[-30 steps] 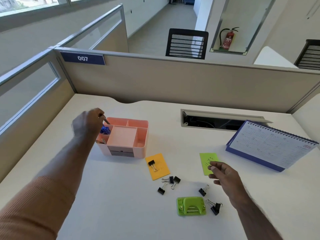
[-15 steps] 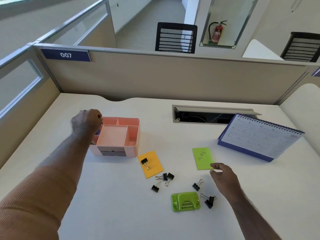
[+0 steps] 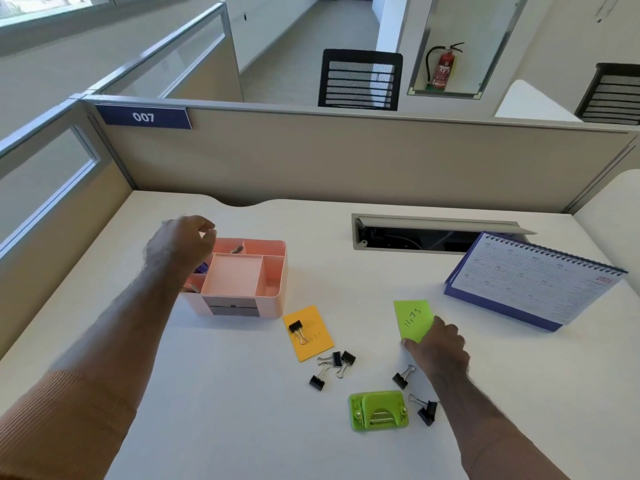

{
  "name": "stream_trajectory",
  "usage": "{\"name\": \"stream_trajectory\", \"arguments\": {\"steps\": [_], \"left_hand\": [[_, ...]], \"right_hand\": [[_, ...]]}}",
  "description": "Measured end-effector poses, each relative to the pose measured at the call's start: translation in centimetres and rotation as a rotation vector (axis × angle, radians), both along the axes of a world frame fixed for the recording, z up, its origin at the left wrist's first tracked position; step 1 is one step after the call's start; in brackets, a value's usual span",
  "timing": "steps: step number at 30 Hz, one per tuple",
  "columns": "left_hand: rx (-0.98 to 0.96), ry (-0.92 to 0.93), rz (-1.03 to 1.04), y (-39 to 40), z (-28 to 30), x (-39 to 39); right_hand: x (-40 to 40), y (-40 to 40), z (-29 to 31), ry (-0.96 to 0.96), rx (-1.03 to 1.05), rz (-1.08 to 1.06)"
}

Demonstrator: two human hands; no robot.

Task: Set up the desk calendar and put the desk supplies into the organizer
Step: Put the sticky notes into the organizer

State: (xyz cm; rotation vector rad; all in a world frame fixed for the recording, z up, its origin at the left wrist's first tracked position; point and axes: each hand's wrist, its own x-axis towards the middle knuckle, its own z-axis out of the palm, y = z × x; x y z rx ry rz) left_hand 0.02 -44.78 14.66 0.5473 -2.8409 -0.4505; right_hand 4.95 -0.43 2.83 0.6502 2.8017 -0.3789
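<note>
The pink organizer [image 3: 272, 304] stands left of centre on the white desk. My left hand [image 3: 180, 245] hovers over its left compartments, fingers loosely curled, holding nothing. A small dark item [image 3: 237, 250] lies in a back compartment, and something blue [image 3: 201, 269] shows under my hand. My right hand [image 3: 438, 348] pinches the near corner of the green sticky note [image 3: 412, 318]. The blue desk calendar [image 3: 533, 285] stands upright at the right. An orange note [image 3: 320, 346] carries a binder clip [image 3: 296, 327].
Three loose binder clips [image 3: 334, 367] lie in front of the orange note, with two more [image 3: 401, 377] [image 3: 426, 410] by my right forearm. A green hole punch [image 3: 379, 410] sits near the front. An open cable slot [image 3: 415, 237] lies behind, and partition walls [image 3: 346, 161] close the back and left.
My left hand has let go of the pen-like item and lifted above the organizer's left side. My right hand has moved onto the green note's near corner.
</note>
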Motion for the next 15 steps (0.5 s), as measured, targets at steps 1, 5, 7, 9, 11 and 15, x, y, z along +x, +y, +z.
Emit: {"name": "stream_trajectory", "arguments": {"steps": [1,5,7,9,11,15], "left_hand": [[0.011,0.053,-0.017,0.3,0.2,0.2],[0.063,0.195,-0.114,2.3,0.8,1.4],[0.105,0.222,-0.157,3.8,1.0,1.9],[0.143,0.234,-0.231,5.8,0.9,2.6],[0.209,0.191,-0.326,8.2,0.4,3.3],[0.372,-0.008,-0.502,12.7,-1.1,4.5]], "right_hand": [[-0.4,0.1,0.1,-0.024,-0.036,-0.04],[-1.3,0.6,-0.2,-0.021,-0.204,-0.162],[-1.3,0.9,-0.6,0.057,-0.324,-0.177],[-1.3,0.8,-0.7,0.138,-0.458,-0.129],[-1.0,0.2,-0.1,0.183,-0.652,-0.091],[0.2,-2.4,2.4,0.169,-0.926,0.043]]}}
